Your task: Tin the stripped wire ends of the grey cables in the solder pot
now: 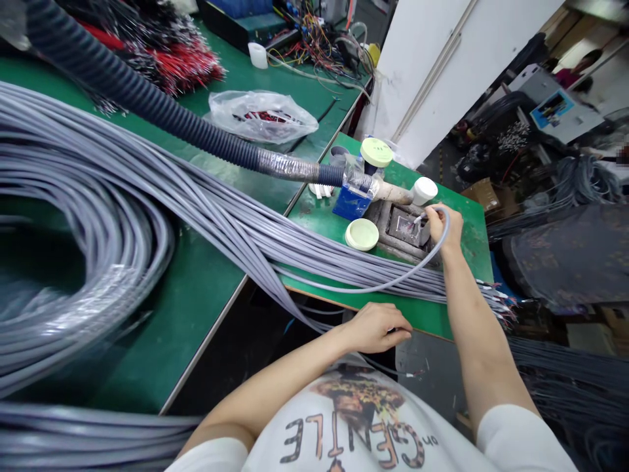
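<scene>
Pinched in my right hand [445,229] is the end of a grey cable [393,283], its thin stripped wires pointing left over a small metal pot [407,226] with a shiny square surface. The cable loops from my fingers back into a long bundle of grey cables [334,252]. My left hand [381,328] rests near the front edge of the green table, below the bundle, fingers loosely curled and apart, holding nothing. Stripped ends [498,301] of the bundle lie under my right forearm.
A ribbed hose [196,128] crosses above the bundle and ends by the pot. Around it stand a blue box [352,200], an open pale tub [362,234], a yellow-green lid [376,152] and a white jar [424,191]. Coiled cables [113,288] fill the left. A person [574,72] is far right.
</scene>
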A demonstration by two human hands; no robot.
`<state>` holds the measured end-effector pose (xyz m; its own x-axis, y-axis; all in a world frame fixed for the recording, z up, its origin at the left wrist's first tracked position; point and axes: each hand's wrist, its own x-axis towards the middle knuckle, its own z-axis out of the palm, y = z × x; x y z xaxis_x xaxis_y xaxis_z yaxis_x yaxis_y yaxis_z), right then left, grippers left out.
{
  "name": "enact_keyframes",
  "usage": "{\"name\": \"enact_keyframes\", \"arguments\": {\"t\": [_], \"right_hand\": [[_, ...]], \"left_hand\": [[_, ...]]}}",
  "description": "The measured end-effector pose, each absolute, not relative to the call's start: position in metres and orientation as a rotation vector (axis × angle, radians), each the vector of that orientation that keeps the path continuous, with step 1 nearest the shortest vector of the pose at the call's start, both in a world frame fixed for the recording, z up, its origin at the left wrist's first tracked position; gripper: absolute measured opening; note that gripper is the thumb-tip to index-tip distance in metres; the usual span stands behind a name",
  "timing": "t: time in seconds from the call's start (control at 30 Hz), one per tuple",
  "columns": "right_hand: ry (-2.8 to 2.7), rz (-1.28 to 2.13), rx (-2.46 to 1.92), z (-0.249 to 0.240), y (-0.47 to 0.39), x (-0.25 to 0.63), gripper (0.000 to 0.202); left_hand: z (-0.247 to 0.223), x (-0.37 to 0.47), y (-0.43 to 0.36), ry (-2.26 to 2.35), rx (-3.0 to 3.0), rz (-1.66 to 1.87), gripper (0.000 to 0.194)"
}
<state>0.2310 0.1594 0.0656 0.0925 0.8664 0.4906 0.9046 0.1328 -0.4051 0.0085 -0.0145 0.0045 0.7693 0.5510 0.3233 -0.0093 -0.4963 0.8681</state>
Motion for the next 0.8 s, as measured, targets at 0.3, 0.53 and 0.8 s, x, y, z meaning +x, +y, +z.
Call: {"name": "enact_keyframes", "arguments": {"t": [0.3, 0.53, 0.8], "right_hand": [[-1.88, 0.041, -1.323, 0.131, 0.047, 0.19, 0.019], [-2.488, -0.06, -0.91, 0.124, -0.051, 0.179, 0.045], [-2.592, -0.129, -0.891, 0.107, -0.083, 0.186, 0.037]], "left_hand": [[0.062, -0.031, -0.017, -0.028, 1.175, 0.43, 0.036], [0.043, -0.01, -0.013, 0.413, 0.772, 0.772, 0.049], [0.036, -0.003, -0.027, 0.437, 0.794, 0.743, 0.034]]}}
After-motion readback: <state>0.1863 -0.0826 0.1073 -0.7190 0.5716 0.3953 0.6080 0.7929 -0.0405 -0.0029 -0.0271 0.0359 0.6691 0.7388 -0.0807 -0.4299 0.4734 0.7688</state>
